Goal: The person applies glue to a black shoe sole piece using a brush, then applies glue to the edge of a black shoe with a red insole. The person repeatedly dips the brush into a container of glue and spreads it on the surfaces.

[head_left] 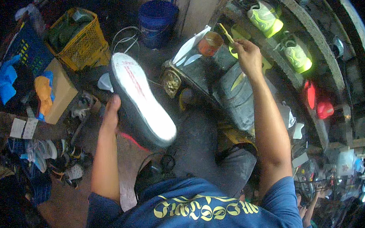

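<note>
My left hand [113, 112] grips the side of a black shoe [142, 95] with its broad underside turned up. That underside is white, with a faint red marking near one end. A red edge shows along the shoe's lower left side. Up on the right, my right hand [249, 57] is closed on a thin brush [226, 33] with a yellowish handle. Just left of the brush stands a jar [210, 43] with orange-brown contents, on a dark cluttered bench [231, 89]. White sole-shaped pieces [189, 48] lie beside the jar.
A yellow crate [66, 58] and a blue bucket [158, 24] stand at the back. Shelving [333, 57] on the right carries grey-and-lime shoes [297, 55] and red pieces [324, 109]. Several shoes [41, 153] sit at the left near a cardboard box [64, 90]. Another person's arm [311, 211] shows lower right.
</note>
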The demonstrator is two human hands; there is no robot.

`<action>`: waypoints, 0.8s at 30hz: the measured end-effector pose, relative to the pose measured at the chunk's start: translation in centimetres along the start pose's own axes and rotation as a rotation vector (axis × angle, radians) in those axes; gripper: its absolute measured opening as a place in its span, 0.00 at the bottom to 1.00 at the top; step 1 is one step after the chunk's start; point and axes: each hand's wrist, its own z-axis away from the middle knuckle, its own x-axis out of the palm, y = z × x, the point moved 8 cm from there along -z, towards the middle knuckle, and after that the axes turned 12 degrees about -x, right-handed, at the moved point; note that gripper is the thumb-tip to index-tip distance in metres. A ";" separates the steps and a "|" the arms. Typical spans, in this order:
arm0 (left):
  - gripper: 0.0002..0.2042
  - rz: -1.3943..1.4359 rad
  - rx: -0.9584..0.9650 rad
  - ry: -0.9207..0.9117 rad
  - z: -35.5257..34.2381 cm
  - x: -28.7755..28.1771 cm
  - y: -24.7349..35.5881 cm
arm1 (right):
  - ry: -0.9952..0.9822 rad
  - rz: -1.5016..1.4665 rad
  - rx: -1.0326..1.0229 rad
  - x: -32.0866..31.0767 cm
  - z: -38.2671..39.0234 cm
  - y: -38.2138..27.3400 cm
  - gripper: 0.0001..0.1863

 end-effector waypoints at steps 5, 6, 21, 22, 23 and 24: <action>0.33 0.592 0.160 -0.551 -8.3 1.0 -4.6 | -0.120 0.150 0.055 0.9 -0.3 0.7 0.16; 0.30 0.708 0.151 -0.636 -10.0 1.2 -6.0 | -0.105 0.181 0.085 0.5 -0.4 0.7 0.16; 0.34 1.440 -0.212 -0.194 -26.6 2.9 -28.3 | -0.148 -0.037 0.044 -2.0 1.7 -1.7 0.16; 0.34 1.446 -0.178 -0.241 -27.1 2.9 -28.3 | -0.142 -0.082 0.090 -2.1 1.8 -1.2 0.16; 0.33 1.421 -0.186 -0.234 -27.2 2.5 -28.7 | -0.141 -0.061 0.090 -2.2 1.8 -0.9 0.15; 0.33 1.350 -0.178 -0.236 -26.9 1.7 -28.8 | -0.139 -0.040 0.088 -2.4 1.8 -0.5 0.15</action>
